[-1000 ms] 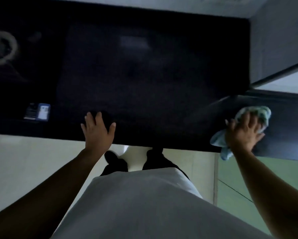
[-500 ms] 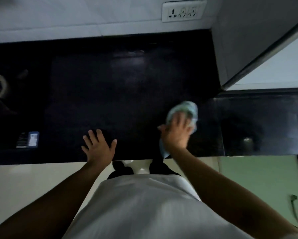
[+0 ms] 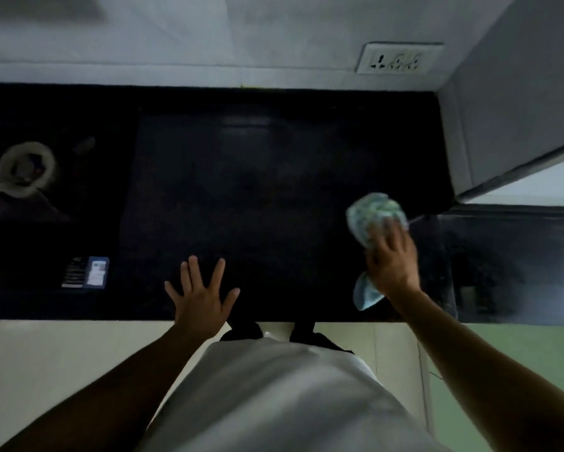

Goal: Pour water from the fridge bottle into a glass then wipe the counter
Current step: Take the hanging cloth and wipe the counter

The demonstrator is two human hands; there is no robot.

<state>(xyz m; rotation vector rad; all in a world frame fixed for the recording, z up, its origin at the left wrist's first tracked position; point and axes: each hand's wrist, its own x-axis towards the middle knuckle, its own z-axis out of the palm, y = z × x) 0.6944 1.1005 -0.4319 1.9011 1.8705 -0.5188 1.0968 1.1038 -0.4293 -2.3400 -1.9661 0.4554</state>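
A black counter (image 3: 258,190) runs across the middle of the view. My right hand (image 3: 392,256) presses a crumpled light blue-green cloth (image 3: 373,212) onto the counter's right part; a corner of the cloth hangs out below my wrist. My left hand (image 3: 201,296) lies flat on the counter near its front edge, fingers spread, holding nothing. No bottle or glass shows in this view.
A gas stove burner (image 3: 25,169) sits at the far left. A small blue and dark box (image 3: 86,272) lies near the front left. A wall socket (image 3: 399,58) is at the back right. A grey wall corner (image 3: 502,125) bounds the counter on the right.
My right hand has swept the cloth from the far right to the middle and now back rightward and farther from me. My left hand has stayed planted by the front edge.
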